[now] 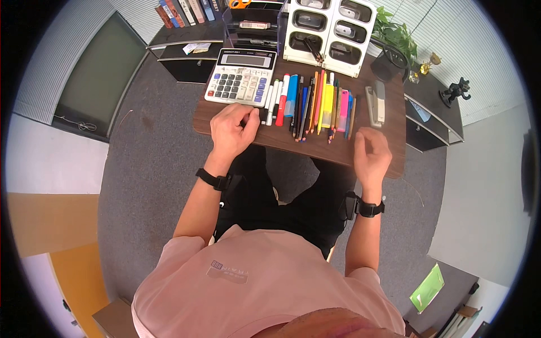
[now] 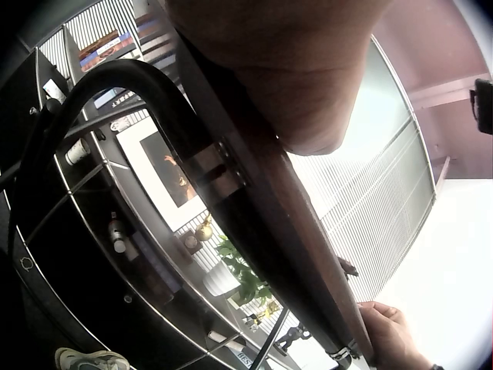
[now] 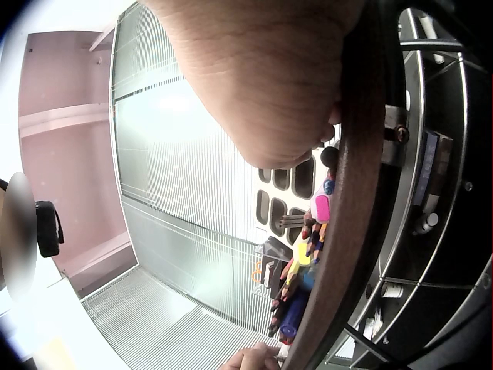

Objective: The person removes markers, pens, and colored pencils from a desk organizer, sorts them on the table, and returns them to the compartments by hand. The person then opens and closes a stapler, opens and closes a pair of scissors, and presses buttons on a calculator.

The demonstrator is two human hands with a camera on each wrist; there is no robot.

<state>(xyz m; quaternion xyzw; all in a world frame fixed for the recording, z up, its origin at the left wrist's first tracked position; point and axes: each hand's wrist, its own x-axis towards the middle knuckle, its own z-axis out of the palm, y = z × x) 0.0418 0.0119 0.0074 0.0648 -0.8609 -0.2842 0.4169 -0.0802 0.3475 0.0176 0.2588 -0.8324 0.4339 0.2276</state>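
In the head view my left hand (image 1: 234, 129) rests on the table's front edge below the calculator (image 1: 239, 76), fingers loosely curled and holding nothing. My right hand (image 1: 372, 158) lies loosely curled at the front edge below the stapler (image 1: 376, 104), also holding nothing. Between them lies a row of markers (image 1: 283, 100), pencils (image 1: 306, 110), a yellow highlighter (image 1: 327, 104) and a pink one (image 1: 342, 110). The left wrist view shows my left hand (image 2: 277, 69) large against the table edge; the right wrist view shows my right hand (image 3: 254, 85), its fingers mostly hidden.
A white organizer (image 1: 325, 53) with dark compartments stands at the table's back, a few dark pens in one. Beside it are a clear desk tray (image 1: 253, 34) and a black mesh cup (image 1: 389, 63). Behind are a plant (image 1: 391, 31) and low black cabinets.
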